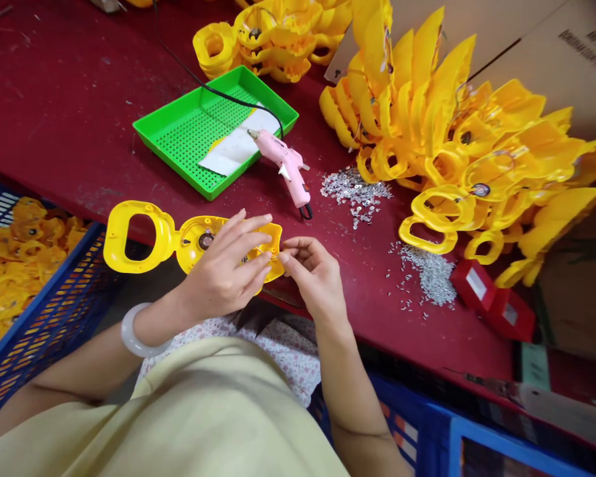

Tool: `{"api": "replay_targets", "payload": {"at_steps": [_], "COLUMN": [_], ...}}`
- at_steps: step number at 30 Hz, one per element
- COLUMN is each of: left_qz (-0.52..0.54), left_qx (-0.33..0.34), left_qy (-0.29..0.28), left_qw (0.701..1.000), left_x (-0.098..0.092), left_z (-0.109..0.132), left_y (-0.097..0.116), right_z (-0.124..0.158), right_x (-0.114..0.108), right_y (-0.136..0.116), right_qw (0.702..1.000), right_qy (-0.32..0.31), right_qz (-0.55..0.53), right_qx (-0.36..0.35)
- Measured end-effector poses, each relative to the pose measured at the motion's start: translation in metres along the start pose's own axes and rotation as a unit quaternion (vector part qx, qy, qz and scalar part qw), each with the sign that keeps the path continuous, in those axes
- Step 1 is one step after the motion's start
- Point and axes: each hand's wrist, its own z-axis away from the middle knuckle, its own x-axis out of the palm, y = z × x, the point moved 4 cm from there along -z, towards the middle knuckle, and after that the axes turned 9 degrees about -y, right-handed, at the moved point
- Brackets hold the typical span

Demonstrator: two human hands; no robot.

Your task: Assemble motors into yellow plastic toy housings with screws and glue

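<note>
My left hand (223,265) wraps over a yellow plastic moulded part (144,238), which has an open loop at one end and a round body. A small round metal piece (206,240) is set in the body beside my fingers. My right hand (312,278) pinches the far edge of the part between thumb and fingertips. Anything small in that pinch is hidden. A pale bangle (139,331) circles my left wrist.
On the red workbench (79,99) lie a pink glue gun (288,169), a green perforated tray (179,139), and silver flakes (355,192). Yellow parts are heaped at the right (457,146) and the back, and fill a blue crate (44,298) at the left.
</note>
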Motion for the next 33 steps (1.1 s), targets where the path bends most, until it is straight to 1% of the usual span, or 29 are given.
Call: {"api": "replay_targets", "payload": {"at_steps": [4, 10, 14, 17, 20, 23, 27, 33], "left_qz": [-0.007, -0.029, -0.078, -0.11, -0.114, -0.116, -0.094, -0.061], "left_qx": [-0.005, 0.016, -0.008, -0.024, -0.014, -0.007, -0.019, -0.038], "left_qy": [-0.031, -0.083, -0.112, -0.11, -0.101, -0.111, -0.126, -0.129], "left_qw": [0.999, 0.996, 0.991, 0.988, 0.988, 0.987, 0.987, 0.989], "left_x": [0.001, 0.001, 0.0, -0.002, -0.001, 0.001, 0.001, 0.001], "left_z": [-0.002, -0.005, -0.003, 0.002, 0.007, 0.007, 0.004, 0.005], "left_y": [-0.001, 0.0, 0.005, 0.008, 0.009, 0.009, 0.006, 0.002], "right_z": [0.0, 0.0, -0.002, -0.002, -0.002, -0.001, 0.0, 0.0], "right_x": [0.0, 0.001, 0.001, 0.001, 0.002, 0.003, 0.004, 0.006], "right_y": [0.0, 0.0, 0.0, 0.0, 0.0, 0.0, 0.001, -0.002], "right_qw": [0.999, 0.994, 0.989, 0.989, 0.989, 0.987, 0.986, 0.987], "right_qy": [-0.034, -0.108, -0.142, -0.144, -0.144, -0.152, -0.155, -0.142], "right_qz": [-0.002, -0.016, -0.016, -0.015, -0.018, -0.03, -0.038, -0.048], "right_qx": [-0.005, 0.019, 0.022, 0.029, 0.04, 0.048, 0.053, 0.052]}}
